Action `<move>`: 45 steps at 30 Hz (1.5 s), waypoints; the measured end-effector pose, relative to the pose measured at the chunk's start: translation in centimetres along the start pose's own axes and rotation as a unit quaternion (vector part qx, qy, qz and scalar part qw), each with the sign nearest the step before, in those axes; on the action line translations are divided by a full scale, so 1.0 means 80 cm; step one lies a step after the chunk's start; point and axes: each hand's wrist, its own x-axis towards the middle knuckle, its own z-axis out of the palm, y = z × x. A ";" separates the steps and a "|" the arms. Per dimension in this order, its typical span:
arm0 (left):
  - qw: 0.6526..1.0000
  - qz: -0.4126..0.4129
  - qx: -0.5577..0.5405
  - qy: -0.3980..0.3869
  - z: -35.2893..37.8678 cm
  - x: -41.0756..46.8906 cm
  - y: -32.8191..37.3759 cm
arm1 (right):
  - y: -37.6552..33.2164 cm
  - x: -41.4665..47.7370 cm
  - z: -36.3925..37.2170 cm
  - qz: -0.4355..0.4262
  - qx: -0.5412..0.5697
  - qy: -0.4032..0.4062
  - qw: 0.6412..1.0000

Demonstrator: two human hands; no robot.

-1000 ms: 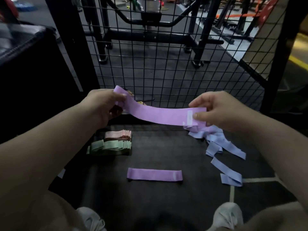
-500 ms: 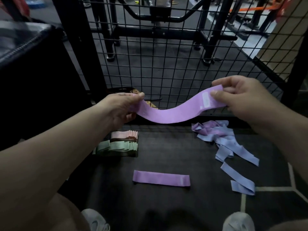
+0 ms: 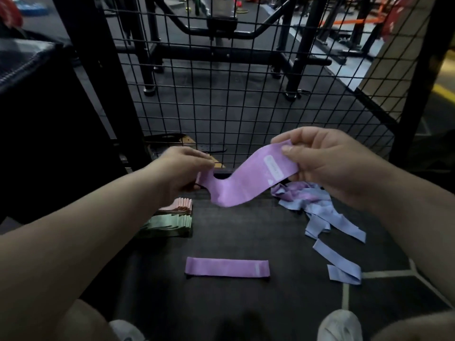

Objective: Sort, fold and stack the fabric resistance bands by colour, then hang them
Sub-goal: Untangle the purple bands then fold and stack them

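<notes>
- Purple band [image 3: 236, 185] is in the air between your 2 hands, sagging in a curve mid-span above the dark floor [image 3: 246, 232].
- Your left hand [image 3: 182, 168] pinches its left end, fingers curled over the top edge.
- Your right hand [image 3: 327, 163] pinches the right end, higher than the left, with your thumb just beside the white label [image 3: 274, 168].
- Hands are apart, 1 at each end.
- 1 folded purple band [image 3: 226, 267] lies flat on the floor, nearer you, with a white tag at its right end.
- Pink stack [image 3: 178, 205] sits against the far side of the green stack [image 3: 170, 223], below your left wrist.
- Loose blue bands [image 3: 317, 212], some purple mixed in at the top, are heaped below your right hand and trail toward you.
- Black mesh panel [image 3: 246, 94] stands upright behind everything.
</notes>
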 end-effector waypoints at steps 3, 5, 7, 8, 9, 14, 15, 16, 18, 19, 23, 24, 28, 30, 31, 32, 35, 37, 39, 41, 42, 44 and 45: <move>0.991 0.112 0.003 -0.077 0.020 -0.009 0.005 | -0.001 -0.006 0.011 -0.057 -0.063 -0.012 0.996; 0.963 0.171 -0.052 -0.204 0.028 -0.016 0.010 | -0.001 -0.008 0.016 -0.099 -0.120 -0.019 0.988; 0.931 0.190 -0.076 -0.301 0.035 -0.023 0.014 | 0.000 -0.009 0.017 -0.124 -0.142 -0.007 0.982; 0.926 0.189 -0.066 -0.321 0.039 -0.026 0.014 | 0.001 -0.009 0.017 -0.134 -0.143 0.004 0.981; 0.927 0.185 -0.049 -0.324 0.045 -0.030 0.015 | 0.003 -0.009 0.017 -0.144 -0.145 0.016 0.979; 0.953 0.173 -0.015 -0.248 0.062 -0.032 0.009 | 0.005 -0.009 0.015 -0.155 -0.091 0.090 0.980; 0.959 0.163 -0.028 -0.232 0.064 -0.031 0.009 | 0.005 -0.007 0.013 -0.145 -0.066 0.104 0.982; 0.962 0.154 -0.045 -0.220 0.065 -0.030 0.009 | 0.004 -0.006 0.010 -0.126 -0.043 0.113 0.985; 0.964 0.140 -0.076 -0.212 0.067 -0.028 0.010 | 0.004 -0.004 0.003 -0.066 -0.016 0.106 0.992; 0.963 0.135 -0.090 -0.214 0.068 -0.027 0.010 | 0.005 -0.003 0.001 -0.041 -0.014 0.095 0.995; 0.949 0.088 -0.165 -0.254 0.070 -0.027 0.014 | 0.006 0.000 0.000 -0.055 -0.019 0.097 0.994; 0.943 0.079 -0.178 -0.269 0.071 -0.027 0.015 | 0.006 0.000 0.002 -0.065 -0.017 0.099 0.993; 0.939 0.068 -0.199 -0.271 0.075 -0.027 0.017 | 0.003 -0.002 0.007 -0.080 -0.008 0.085 0.993; 0.942 0.064 -0.198 -0.262 0.076 -0.026 0.015 | 0.003 -0.003 0.008 -0.074 -0.016 0.089 0.993; 0.944 0.064 -0.192 -0.260 0.077 -0.025 0.014 | 0.003 -0.002 0.007 -0.061 -0.023 0.089 0.994; 0.946 0.063 -0.185 -0.260 0.076 -0.024 0.012 | 0.003 -0.002 0.006 -0.045 -0.026 0.082 0.995; 0.947 0.063 -0.169 -0.267 0.074 -0.022 0.010 | 0.005 -0.003 0.008 -0.018 -0.027 0.045 0.998; 0.944 0.063 -0.167 -0.278 0.073 -0.024 0.008 | 0.007 -0.004 0.010 -0.027 -0.037 0.045 0.998; 0.944 0.063 -0.154 -0.285 0.073 -0.026 0.007 | 0.009 -0.002 0.011 -0.034 -0.025 0.066 0.997; 0.945 0.072 -0.142 -0.284 0.073 -0.029 0.006 | 0.009 0.001 0.011 -0.027 -0.003 0.083 0.996; 0.947 0.077 -0.138 -0.280 0.073 -0.030 0.005 | 0.008 0.001 0.010 -0.021 0.009 0.077 0.997; 0.949 0.086 -0.135 -0.273 0.074 -0.032 0.004 | 0.005 -0.001 0.010 -0.002 0.026 0.034 0.999; 0.949 0.088 -0.133 -0.272 0.074 -0.034 0.004 | 0.003 -0.002 0.011 0.006 0.033 0.011 0.999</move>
